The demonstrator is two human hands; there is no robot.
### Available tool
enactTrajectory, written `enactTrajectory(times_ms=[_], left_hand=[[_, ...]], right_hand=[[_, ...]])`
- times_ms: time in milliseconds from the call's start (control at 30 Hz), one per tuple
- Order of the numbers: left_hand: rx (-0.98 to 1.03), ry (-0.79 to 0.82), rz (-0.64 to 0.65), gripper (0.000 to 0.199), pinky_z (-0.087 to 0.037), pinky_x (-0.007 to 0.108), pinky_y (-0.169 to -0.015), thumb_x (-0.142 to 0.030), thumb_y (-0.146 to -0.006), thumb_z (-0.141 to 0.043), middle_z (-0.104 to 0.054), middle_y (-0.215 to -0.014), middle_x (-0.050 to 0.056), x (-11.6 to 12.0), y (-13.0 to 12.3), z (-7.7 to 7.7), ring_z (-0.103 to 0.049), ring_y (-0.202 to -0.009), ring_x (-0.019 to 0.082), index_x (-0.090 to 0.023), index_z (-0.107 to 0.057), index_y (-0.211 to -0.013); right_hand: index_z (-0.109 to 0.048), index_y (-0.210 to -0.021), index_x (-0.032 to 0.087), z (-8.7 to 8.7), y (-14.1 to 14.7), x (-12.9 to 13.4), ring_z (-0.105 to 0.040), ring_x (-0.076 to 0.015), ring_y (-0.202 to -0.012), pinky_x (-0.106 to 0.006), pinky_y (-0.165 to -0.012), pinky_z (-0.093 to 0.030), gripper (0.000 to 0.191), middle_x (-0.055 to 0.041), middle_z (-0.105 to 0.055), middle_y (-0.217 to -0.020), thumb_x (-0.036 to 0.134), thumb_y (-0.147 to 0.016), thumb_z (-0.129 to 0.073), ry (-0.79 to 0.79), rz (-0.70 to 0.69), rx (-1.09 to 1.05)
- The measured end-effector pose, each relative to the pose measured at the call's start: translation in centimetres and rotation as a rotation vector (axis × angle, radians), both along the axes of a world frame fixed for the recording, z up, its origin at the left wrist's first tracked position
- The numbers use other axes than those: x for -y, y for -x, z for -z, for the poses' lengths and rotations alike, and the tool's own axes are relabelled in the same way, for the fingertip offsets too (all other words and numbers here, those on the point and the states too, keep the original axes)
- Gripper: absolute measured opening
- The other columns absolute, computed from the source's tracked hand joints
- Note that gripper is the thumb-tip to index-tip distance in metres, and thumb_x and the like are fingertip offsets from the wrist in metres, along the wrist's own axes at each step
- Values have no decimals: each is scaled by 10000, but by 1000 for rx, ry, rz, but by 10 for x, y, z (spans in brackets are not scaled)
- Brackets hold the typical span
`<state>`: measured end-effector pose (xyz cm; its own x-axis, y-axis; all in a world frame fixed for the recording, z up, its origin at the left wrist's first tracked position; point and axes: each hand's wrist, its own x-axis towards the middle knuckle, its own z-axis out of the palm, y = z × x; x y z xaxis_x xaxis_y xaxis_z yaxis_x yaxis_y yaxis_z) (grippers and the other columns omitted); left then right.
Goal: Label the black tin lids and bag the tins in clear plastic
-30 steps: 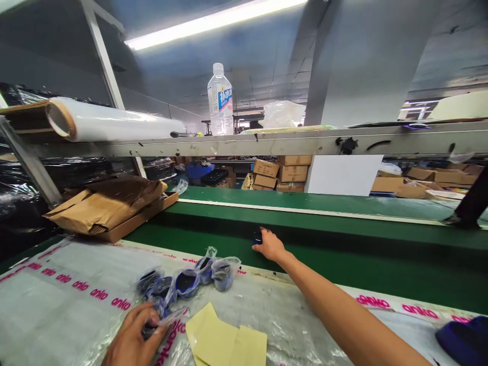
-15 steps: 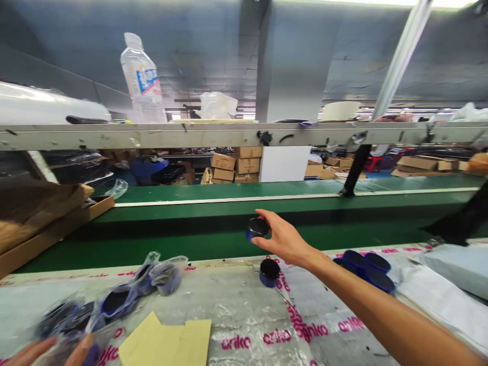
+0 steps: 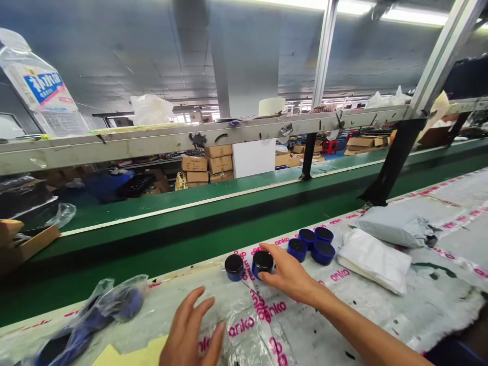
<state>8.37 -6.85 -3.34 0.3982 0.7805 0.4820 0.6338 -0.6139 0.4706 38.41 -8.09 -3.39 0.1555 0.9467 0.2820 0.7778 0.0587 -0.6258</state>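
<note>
My right hand (image 3: 287,272) grips a round blue jar with a black top (image 3: 263,264) by its sides, low at the table's far edge. Just left of it stands a similar jar (image 3: 234,267). Several more blue jars (image 3: 323,252) are grouped to the right of my right hand. My left hand (image 3: 192,330) is over the plastic-covered table with its fingers apart and nothing in them. Jars wrapped in clear plastic (image 3: 122,303) lie to the left, and yellow paper (image 3: 133,353) is beside my left hand.
Beyond the table (image 3: 244,315) runs a green conveyor belt (image 3: 183,231). Above it a metal shelf (image 3: 160,137) carries a plastic bottle (image 3: 48,91). A folded white cloth (image 3: 375,259) and a grey packet (image 3: 396,226) lie at the right; black-wrapped posts (image 3: 394,162) rise behind.
The view has turned to the right. My right hand has lowered its jar from above the belt's edge to the table. My left hand has left the wrapped jars and moved right.
</note>
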Motion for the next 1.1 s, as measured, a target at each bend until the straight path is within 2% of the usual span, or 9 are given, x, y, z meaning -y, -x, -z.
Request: enactTrajectory(times_ms=[100, 267, 400, 500, 633, 800, 900, 1000, 1100], left_hand=[[-39, 92, 88, 428, -483, 487, -1083, -395, -939, -544, -462, -1511, 73, -14, -43, -2, -491, -1359, 288, -293, -518, -1354], [-86, 225, 149, 677, -329, 494, -1196, -292, -888, -582, -353, -1578, 152, -54, -89, 0, -326, -1471, 289, -174, -329, -1504], [-120, 271, 170, 720, -389, 473, -1138, -172, -762, -660, -450, -1501, 151, -74, -109, 0, -445, -1385, 320, -166, -441, -1448], [-120, 280, 196, 614, -456, 447, -1041, -110, -742, -623, -577, -1328, 114, -77, -106, -5, -581, -1206, 289, -188, -542, -1346], [-88, 290, 241, 545, -446, 358, -1034, -82, -725, -619, -599, -1267, 52, -67, -89, -14, -576, -1174, 221, -236, -566, -1246], [-80, 311, 192, 374, -487, 346, -910, -196, -770, -666, -616, -1146, 38, -44, -66, -25, -614, -1040, 230, -241, -570, -1129], [-163, 293, 116, 261, -488, 330, -846, -274, -864, -605, -604, -1150, 34, -35, -57, -30, -643, -971, 219, -258, -572, -1122], [-374, 242, -37, 192, -470, 309, -748, -330, -944, -517, -605, -1143, 42, -32, -55, -29, -670, -884, 211, -257, -575, -1112], [-495, 214, -133, 199, -441, 310, -692, -337, -959, -491, -613, -1101, 72, -32, -58, -24, -676, -854, 238, -220, -586, -1088]], right_hand=[[-493, -1403, 129, 4, 3, 1, -522, -301, -1273, -445, -1080, -420, 654, -166, -555, -1384, 237, -789, -691, 2, -18, 49], [-524, -1368, 156, 8, 1, 2, -527, -288, -1239, -425, -1064, -423, 602, -154, -556, -1346, 203, -789, -683, 18, -59, 114], [-496, -1412, 174, -3, -4, -1, -441, -289, -1330, -403, -1081, -403, 661, -150, -465, -1453, 202, -781, -691, 34, -181, 169], [-540, -1365, 199, -11, -5, -5, -501, -277, -1245, -374, -1014, -439, 607, -125, -534, -1360, 150, -772, -662, 74, -254, 204], [-604, -1216, 200, -15, 0, -5, -549, -266, -1110, -345, -909, -454, 487, -97, -588, -1200, 140, -739, -676, 82, -249, 201], [-608, -1083, 189, -21, 19, -1, -569, -245, -943, -316, -770, -436, 364, -67, -596, -1042, 285, -758, -743, 66, -242, 187], [-629, -1101, 208, -25, 33, -4, -596, -244, -919, -304, -736, -426, 320, -63, -608, -1028, 357, -829, -710, 57, -241, 234], [-670, -1059, 199, -25, 43, -11, -636, -255, -874, -309, -711, -431, 257, -81, -638, -1001, 403, -904, -653, 87, -223, 340], [-686, -1077, 191, -25, 45, -15, -659, -290, -881, -330, -714, -449, 366, -103, -666, -989, 521, -931, -623, 101, -229, 400]])
